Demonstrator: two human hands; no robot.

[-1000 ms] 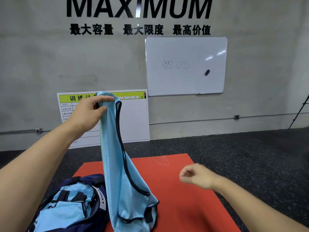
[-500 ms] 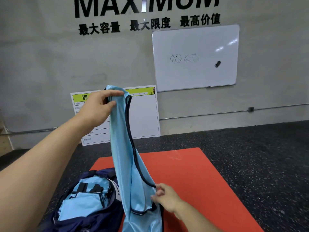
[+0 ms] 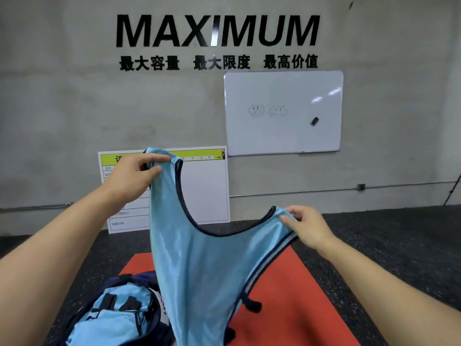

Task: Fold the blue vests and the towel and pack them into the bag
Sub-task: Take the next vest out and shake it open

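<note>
**Blue vest held up by both shoulder straps**

Head view: the left hand [image 3: 136, 171] is raised high on the left, thumb and fingers pinching one shoulder strap of the blue vest [image 3: 199, 265]. The right hand [image 3: 305, 227] sits lower and to the right, pinching the other strap — so the dark-trimmed neckline sags in a curve between them. The vest hangs down in front of the person, its lower part running out of the bottom of the frame.

Near left, on the floor, lies the bag [image 3: 119, 313] — navy with light blue panels; the vest's hanging cloth overlaps its right side. Whether anything is inside it cannot be told. Beneath both is a red mat [image 3: 294, 295] spread over the dark speckled floor [image 3: 399, 236].

On the far grey wall hang a whiteboard [image 3: 283, 112] with two small doodles, and large black lettering [image 3: 217, 31] above it. A white chart board [image 3: 204, 191] with a green header leans against the wall, behind the left hand.
</note>
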